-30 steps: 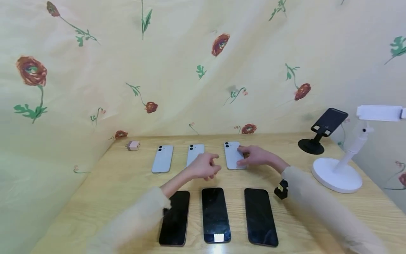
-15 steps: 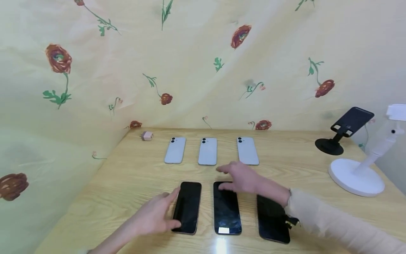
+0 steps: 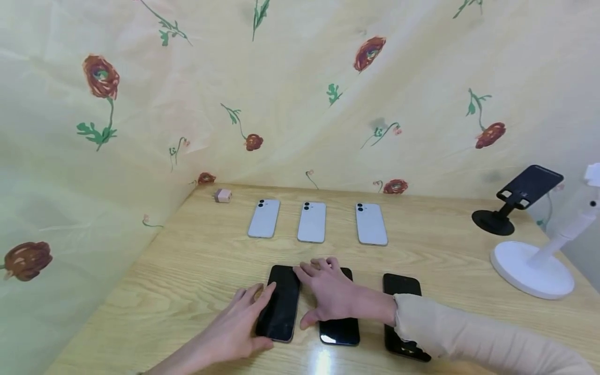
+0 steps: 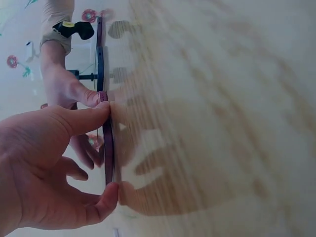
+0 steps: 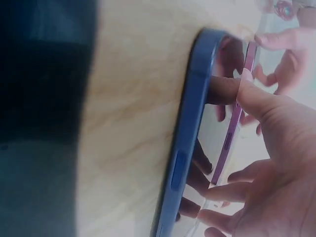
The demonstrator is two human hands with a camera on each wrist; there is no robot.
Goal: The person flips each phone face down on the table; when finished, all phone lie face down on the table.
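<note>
Three dark-screened smartphones lie face up in a row: a left phone (image 3: 284, 312), a middle phone (image 3: 339, 334) and a right phone (image 3: 400, 284). My left hand (image 3: 234, 325) holds the left phone along its outer long side, thumb by the near corner. In the left wrist view its purple edge (image 4: 109, 153) shows between thumb and fingertip. My right hand (image 3: 330, 291) reaches over the middle phone, its fingertips at the left phone's upper right corner. Its palm hides much of the middle phone, whose blue edge (image 5: 185, 128) shows in the right wrist view.
Behind them lie pale phones, backs up: a left one (image 3: 264, 219), a middle one (image 3: 311, 223) and a right one (image 3: 371, 224). A pink charger plug (image 3: 224, 196) sits at back left. At right stand a black phone stand (image 3: 529, 186) and a white stand (image 3: 529, 273).
My left hand, first back by the pale phones, came to the left phone. My right hand left the right pale phone and moved forward and left to the left phone. The view shifted.
</note>
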